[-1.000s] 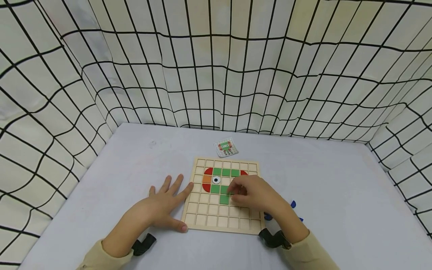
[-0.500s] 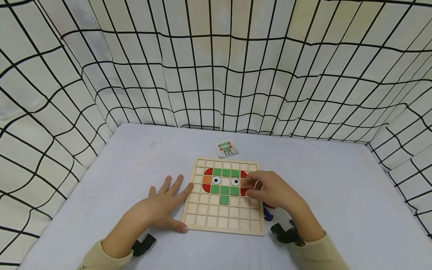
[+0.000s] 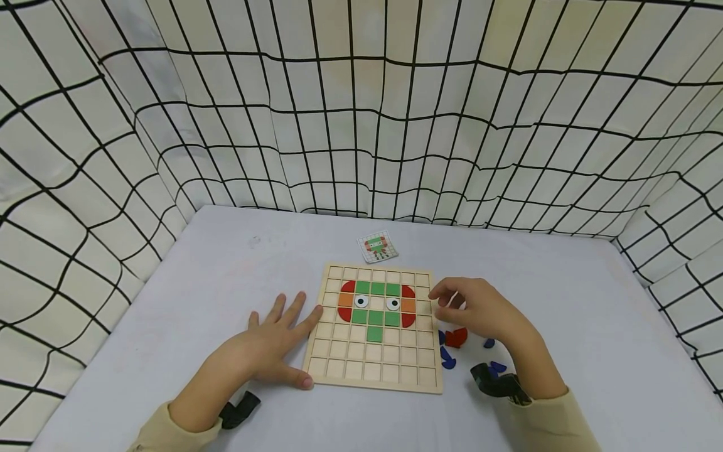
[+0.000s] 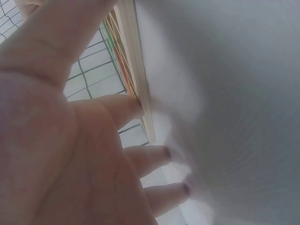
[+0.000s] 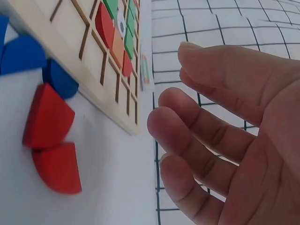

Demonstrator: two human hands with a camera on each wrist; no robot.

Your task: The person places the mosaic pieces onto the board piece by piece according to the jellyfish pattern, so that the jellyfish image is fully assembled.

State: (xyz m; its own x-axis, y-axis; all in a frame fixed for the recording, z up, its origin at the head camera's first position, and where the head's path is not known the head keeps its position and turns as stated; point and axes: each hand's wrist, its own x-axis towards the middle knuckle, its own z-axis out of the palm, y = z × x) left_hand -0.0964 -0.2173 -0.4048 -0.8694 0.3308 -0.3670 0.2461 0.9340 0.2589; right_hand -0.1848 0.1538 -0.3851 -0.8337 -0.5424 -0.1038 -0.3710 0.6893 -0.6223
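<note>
A wooden grid board [image 3: 341, 367] lies flat on the table. Set in its cells are green squares [image 3: 374, 334], red quarter-circles [image 3: 345, 314], orange squares [image 3: 407, 305] and two eye tiles [image 3: 392, 304]. Along the board's left edge my left hand [image 3: 268, 351] rests with fingers spread, its index finger and thumb touching the frame. Just off the right edge hovers my right hand [image 3: 480, 307], fingers loosely bent, nothing between them in the right wrist view. Below it lie loose red quarter-circle pieces [image 5: 49, 117] and blue rounded pieces [image 5: 23, 54].
A small printed card [image 3: 377, 247] with a similar coloured figure lies behind the board. More blue pieces [image 3: 497, 368] are scattered near my right wrist. Black netting [image 3: 384, 113] over white cloth surrounds the table's back and sides.
My right hand has moved right, from over the board to beyond its edge. The right eye tile and right-hand orange square now show in their cells. My left hand stays put.
</note>
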